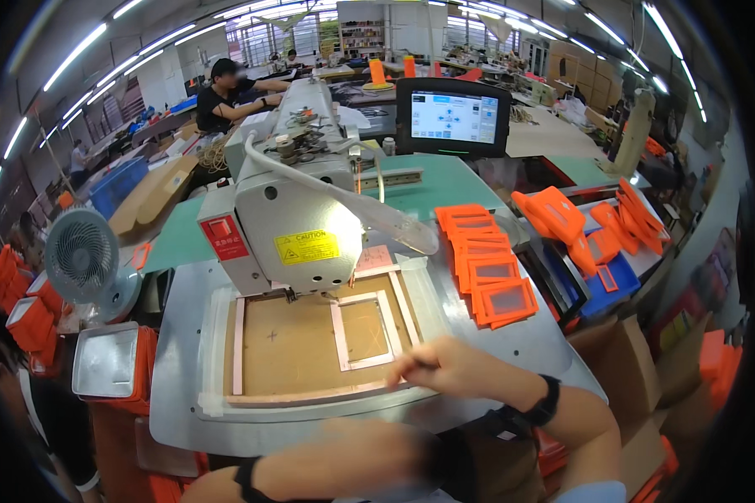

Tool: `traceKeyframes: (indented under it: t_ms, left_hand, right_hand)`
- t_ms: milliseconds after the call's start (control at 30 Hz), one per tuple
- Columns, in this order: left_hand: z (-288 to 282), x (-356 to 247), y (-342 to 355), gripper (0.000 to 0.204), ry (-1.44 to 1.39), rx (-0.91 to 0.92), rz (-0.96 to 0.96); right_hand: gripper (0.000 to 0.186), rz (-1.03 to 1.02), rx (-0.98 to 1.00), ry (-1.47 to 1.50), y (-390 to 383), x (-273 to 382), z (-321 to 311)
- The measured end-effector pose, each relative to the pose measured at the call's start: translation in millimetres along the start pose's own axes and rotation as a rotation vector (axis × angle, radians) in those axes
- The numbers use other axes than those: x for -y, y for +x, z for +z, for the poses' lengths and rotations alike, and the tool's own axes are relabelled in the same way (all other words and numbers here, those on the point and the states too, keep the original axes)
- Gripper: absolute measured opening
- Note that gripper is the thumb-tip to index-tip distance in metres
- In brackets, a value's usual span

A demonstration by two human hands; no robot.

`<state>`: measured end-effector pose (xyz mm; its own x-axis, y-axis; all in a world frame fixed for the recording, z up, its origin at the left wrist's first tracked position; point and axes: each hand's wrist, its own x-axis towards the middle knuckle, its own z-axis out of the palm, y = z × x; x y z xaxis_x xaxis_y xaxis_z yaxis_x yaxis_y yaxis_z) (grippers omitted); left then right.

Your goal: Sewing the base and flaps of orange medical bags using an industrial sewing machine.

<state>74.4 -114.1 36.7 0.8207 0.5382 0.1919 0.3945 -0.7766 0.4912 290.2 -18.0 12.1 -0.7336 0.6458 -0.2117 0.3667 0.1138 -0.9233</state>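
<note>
My right hand (440, 366) is over the near right corner of a brown template board (289, 356), with its fingers curled together. A small dark thing seems to show at the fingers, too unclear to name. Smeared by motion, my left hand (352, 457) crosses low in front of the metal table; its fingers cannot be made out, and a dark blur lies beside it. Pale strips edge the board, and a smaller strip frame (341, 339) lies on its right part. The head of a large sewing machine (268, 210) stands above the board's far edge.
Overlapping orange pieces with clear windows (503, 298) lie right of the board. Behind stands a control screen (453, 117). A blue tray (617, 289) and open cardboard box (621, 365) are at right. A fan (82, 251) and clear-topped orange cases (107, 360) stand left. Another person (218, 105) works beyond.
</note>
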Motion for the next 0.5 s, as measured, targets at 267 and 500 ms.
traceKeyframes:
  t_ms: [267, 500]
  left_hand:
    - [-12.9, 78.4, 29.5, 0.041, 0.508, -0.151, 0.035]
    - [-0.8, 94.3, 34.7, 0.017, 0.195, -0.108, -0.011]
  right_hand:
    - [0.030, 0.025, 0.384, -0.283, -152.1, -25.6, -15.1]
    - [0.030, 0.405, -0.211, -0.005, -320.6, -101.7, -36.8]
